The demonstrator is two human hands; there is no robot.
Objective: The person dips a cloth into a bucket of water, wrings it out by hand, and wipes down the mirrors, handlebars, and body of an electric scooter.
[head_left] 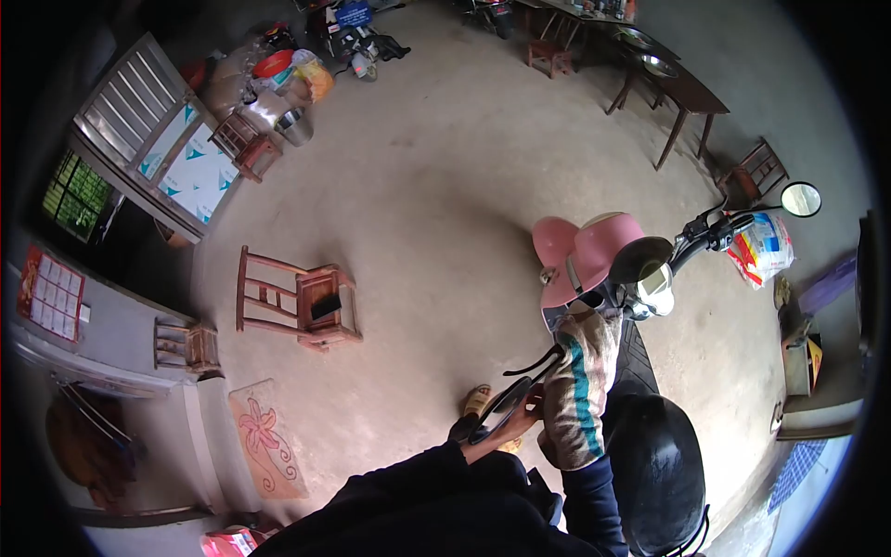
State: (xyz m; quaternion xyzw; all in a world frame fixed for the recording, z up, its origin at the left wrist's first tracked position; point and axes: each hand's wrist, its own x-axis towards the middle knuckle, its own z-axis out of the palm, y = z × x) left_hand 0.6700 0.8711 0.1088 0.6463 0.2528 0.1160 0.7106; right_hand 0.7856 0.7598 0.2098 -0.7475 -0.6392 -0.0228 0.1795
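Observation:
My left hand [515, 425] is low in the middle, right against a dark oval motorbike mirror [498, 408] and the edge of a striped cloth [577, 399]. Its fingers look bent, but what they grip is hidden. The beige and brown cloth, with a teal stripe, wraps my right forearm and covers my right hand, so its fingers do not show. It reaches the front of a motorbike with a black seat [654, 473]. Just beyond the cloth sits a pink hat-like cover or helmet [594, 251], beside a dark round part [640, 260].
A wooden chair [302, 302] with a dark flat object on it stands left of centre. The second mirror [800, 199] juts out at right. Nearby is a white and red sack [763, 249]. A dark table [682, 88] stands at the back right; a floor mat [267, 436] lies lower left.

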